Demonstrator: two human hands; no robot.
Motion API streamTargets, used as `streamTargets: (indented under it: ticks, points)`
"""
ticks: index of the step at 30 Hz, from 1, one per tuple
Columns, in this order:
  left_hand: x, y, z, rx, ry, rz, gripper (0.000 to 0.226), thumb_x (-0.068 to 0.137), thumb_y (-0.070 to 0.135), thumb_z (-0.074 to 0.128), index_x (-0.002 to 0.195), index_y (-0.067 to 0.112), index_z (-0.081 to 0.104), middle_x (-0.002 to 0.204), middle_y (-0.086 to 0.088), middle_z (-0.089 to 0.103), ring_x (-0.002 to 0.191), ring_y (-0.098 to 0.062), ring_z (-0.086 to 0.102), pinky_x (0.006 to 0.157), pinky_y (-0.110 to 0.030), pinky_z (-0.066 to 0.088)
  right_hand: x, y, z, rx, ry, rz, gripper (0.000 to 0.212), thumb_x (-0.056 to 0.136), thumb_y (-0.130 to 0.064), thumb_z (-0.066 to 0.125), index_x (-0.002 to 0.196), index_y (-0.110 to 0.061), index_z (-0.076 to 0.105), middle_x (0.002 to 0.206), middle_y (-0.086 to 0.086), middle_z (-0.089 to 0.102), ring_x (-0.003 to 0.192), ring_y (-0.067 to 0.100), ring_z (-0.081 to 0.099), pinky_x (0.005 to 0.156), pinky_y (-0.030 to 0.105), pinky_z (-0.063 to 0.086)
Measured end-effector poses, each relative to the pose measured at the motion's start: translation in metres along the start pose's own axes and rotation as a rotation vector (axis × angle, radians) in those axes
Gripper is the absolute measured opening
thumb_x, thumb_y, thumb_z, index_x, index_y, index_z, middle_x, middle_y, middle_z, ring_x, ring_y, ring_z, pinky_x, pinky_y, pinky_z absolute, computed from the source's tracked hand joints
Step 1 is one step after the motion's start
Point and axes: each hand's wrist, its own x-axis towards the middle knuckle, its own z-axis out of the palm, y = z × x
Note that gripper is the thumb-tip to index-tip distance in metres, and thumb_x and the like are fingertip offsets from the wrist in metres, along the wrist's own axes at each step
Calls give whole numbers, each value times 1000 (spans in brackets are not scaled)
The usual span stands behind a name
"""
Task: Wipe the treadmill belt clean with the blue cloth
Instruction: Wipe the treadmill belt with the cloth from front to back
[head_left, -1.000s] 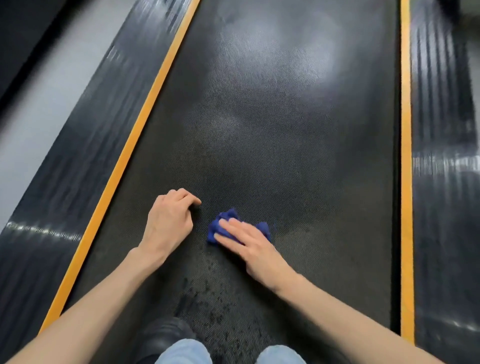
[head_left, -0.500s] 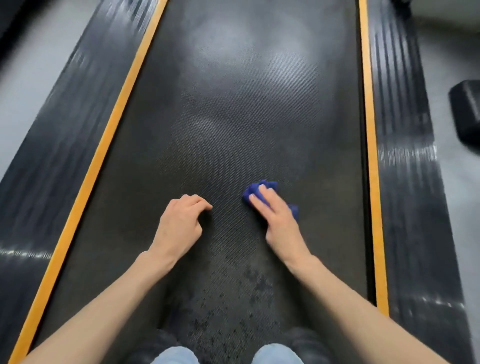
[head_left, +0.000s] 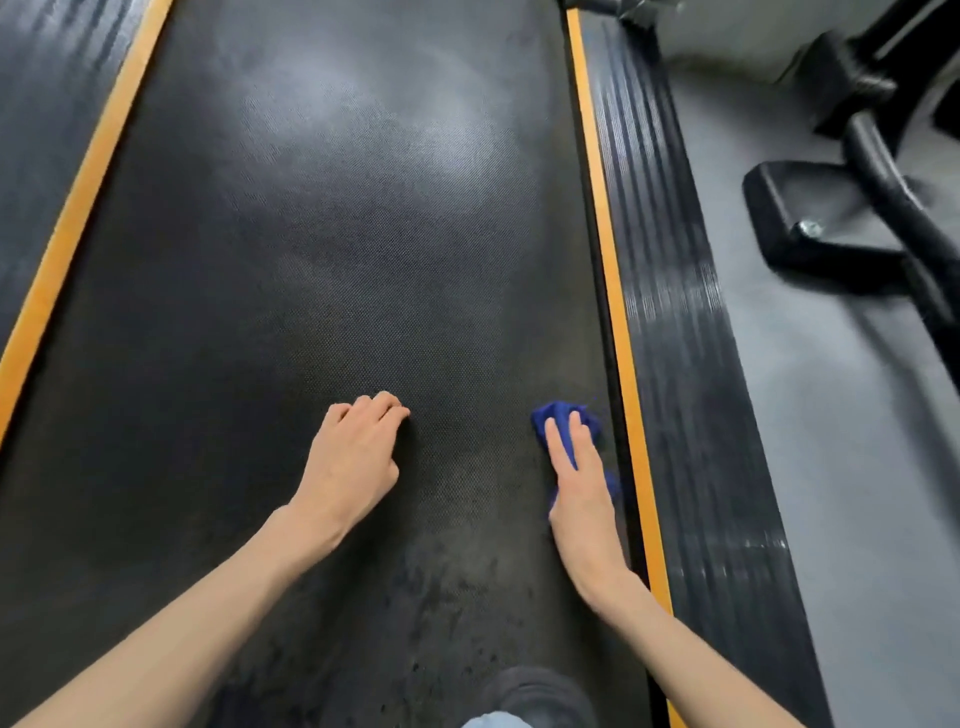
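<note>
The black textured treadmill belt fills the middle of the head view. My right hand lies flat with straight fingers on the crumpled blue cloth, pressing it onto the belt close to the right orange stripe. Most of the cloth is hidden under the hand. My left hand rests on the belt to the left of the cloth, fingers curled under, holding nothing. Dark specks mark the belt near me.
A left orange stripe and ribbed black side rails flank the belt. Grey floor lies to the right, with the black frame and foot of another machine. My dark shoe stands on the belt at the bottom.
My right hand has slid the blue cloth rightward across the belt, from near the centre to the right orange stripe. My left hand has stayed in place. The view has shifted right.
</note>
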Motion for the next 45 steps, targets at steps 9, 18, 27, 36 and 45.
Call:
streamTargets:
  ticks: [9,18,27,36,45]
  points:
    - [13,2,-7,92,-37,-14,26,49,0,75,69,16,71,65,1,58,55,-25,59,55,-31,47,144,-21,-15,-52,-6,-60,73,82,20,40,146,-11,24,156,8,10,144,22,7,117,30,8]
    - [8,1,-2,71,22,-24,30,52,-1,72,76,16,72,68,3,60,60,-24,60,59,-33,47,145,-19,-5,50,27,-101,63,85,14,40,141,-16,38,154,6,22,143,20,17,116,28,14]
    - [5,1,2,54,64,3,29,57,-2,65,81,13,71,71,2,61,61,-23,58,54,-31,47,22,9,10,66,66,-118,70,82,17,48,139,-21,37,149,-8,23,141,10,18,115,24,13]
    - [6,-7,-2,-6,25,41,39,51,-4,72,86,13,73,76,2,66,58,-22,58,52,-30,50,215,-30,-7,127,32,-59,54,82,15,39,132,-2,47,150,19,24,140,30,22,111,21,11]
    - [-8,-12,-1,-96,25,57,56,49,-9,70,101,12,73,103,4,71,68,-19,64,68,-25,55,48,-3,14,75,-237,-550,42,90,-6,47,130,-16,53,145,5,37,137,11,26,115,16,12]
